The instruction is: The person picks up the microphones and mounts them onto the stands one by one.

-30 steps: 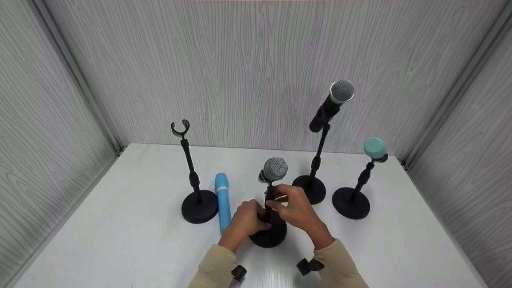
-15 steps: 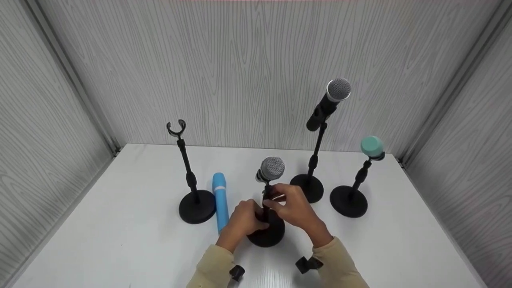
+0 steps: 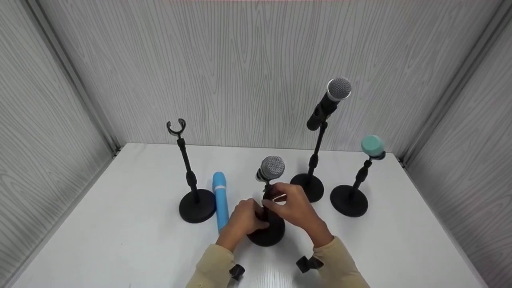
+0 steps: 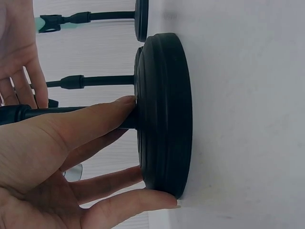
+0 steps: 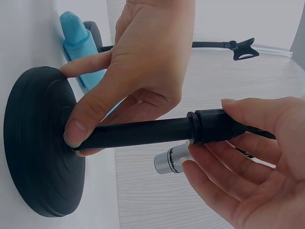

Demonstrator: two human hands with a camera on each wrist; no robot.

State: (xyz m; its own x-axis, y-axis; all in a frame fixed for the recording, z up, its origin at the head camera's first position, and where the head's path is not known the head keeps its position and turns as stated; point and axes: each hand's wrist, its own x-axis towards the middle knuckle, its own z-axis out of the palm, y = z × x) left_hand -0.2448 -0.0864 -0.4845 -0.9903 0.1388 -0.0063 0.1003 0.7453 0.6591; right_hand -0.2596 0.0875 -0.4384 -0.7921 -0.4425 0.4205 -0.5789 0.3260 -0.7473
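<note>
A black microphone stand with a round base stands before me, a silver-headed microphone in its clip. My left hand grips the bottom of its pole, thumb against the pole just above the base; one finger reaches the base's rim. Higher up, my right hand pinches the black collar of the pole between thumb and fingers. Left of the left hand lies a blue microphone, its lower end hidden behind that hand and wrist.
At the left rises a stand with a bare clip. Behind on the right, a tall stand bears a black microphone. Farther right, a short stand carries a teal-headed microphone. Wood-grain panels enclose the white table.
The head view has shifted slightly, so everything sits a little farther left than a second ago. Both hands keep their places on the stand.
</note>
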